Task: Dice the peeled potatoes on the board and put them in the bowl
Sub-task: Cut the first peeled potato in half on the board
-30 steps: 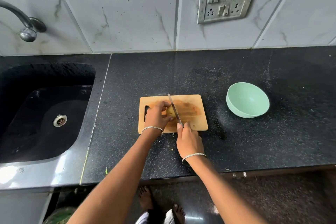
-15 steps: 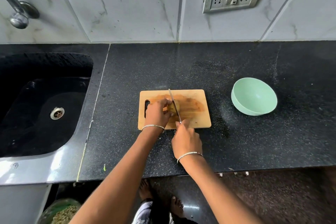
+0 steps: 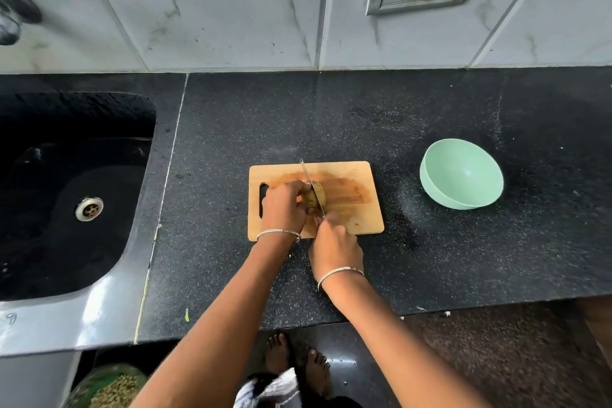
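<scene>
We're early on: left grip clamping the potato, right grip clamping the knife mid-slice, bowl sitting empty.

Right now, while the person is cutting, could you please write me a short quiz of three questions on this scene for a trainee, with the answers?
1. True or false: the green bowl holds no potato pieces.
2. The left hand steadies the potato on the cutting board. What does the right hand grip? A. the knife B. the bowl C. nothing
3. On which side of the board, the person's left or right, is the sink?

Key: 1 true; 2 A; 3 left.
</scene>
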